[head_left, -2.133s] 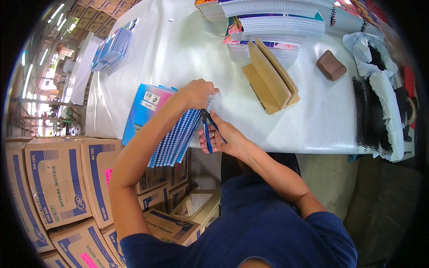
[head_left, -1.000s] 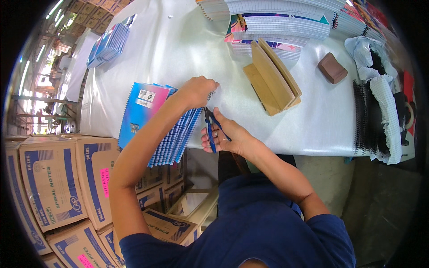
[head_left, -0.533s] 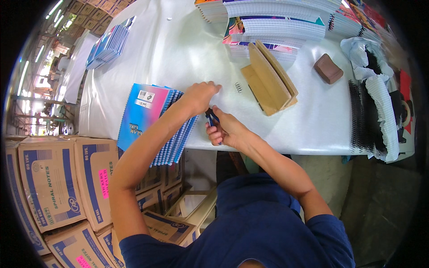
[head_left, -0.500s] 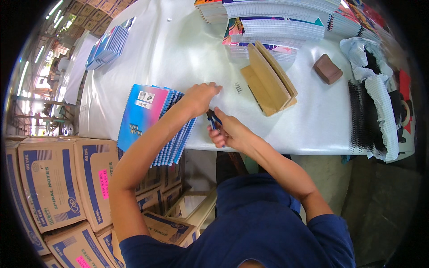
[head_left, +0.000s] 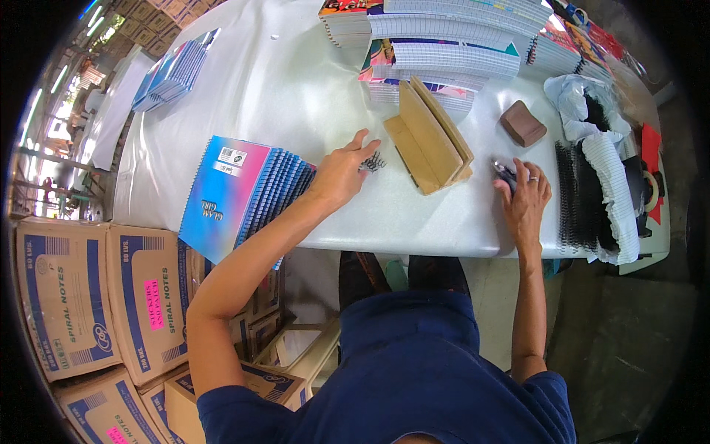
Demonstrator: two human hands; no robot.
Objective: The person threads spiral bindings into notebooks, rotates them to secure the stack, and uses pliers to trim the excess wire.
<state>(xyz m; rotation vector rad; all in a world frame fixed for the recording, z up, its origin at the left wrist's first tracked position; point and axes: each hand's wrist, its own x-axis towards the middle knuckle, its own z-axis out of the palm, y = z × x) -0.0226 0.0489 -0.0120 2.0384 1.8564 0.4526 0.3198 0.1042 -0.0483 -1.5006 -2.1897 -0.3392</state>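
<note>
My left hand [head_left: 342, 172] is over the table with its fingers spread, beside a short piece of dark spiral wire [head_left: 376, 161]. Its thumb and fingertips come close to the wire; whether they touch it I cannot tell. Close by that forearm lies a stack of spiral notebooks [head_left: 229, 192] with blue and pink covers, their coiled edges fanned to the right. Farther right, my right hand [head_left: 528, 194] is low at the table surface, its fingers curled round dark-handled pliers [head_left: 506, 175]. The palm hides part of the pliers.
A folded cardboard piece [head_left: 429, 140] stands between my hands. Beyond it are stacked notebooks [head_left: 451, 59]; a brown block [head_left: 523, 123] lies to its right. Black spiral wires [head_left: 577, 196] lie in white wrapping at the right edge. Cartons [head_left: 66, 296] are stacked lower left.
My right hand has carried the pliers away from the left hand, rightward past the cardboard. My left hand has moved off the notebooks' edge to the loose wire.
</note>
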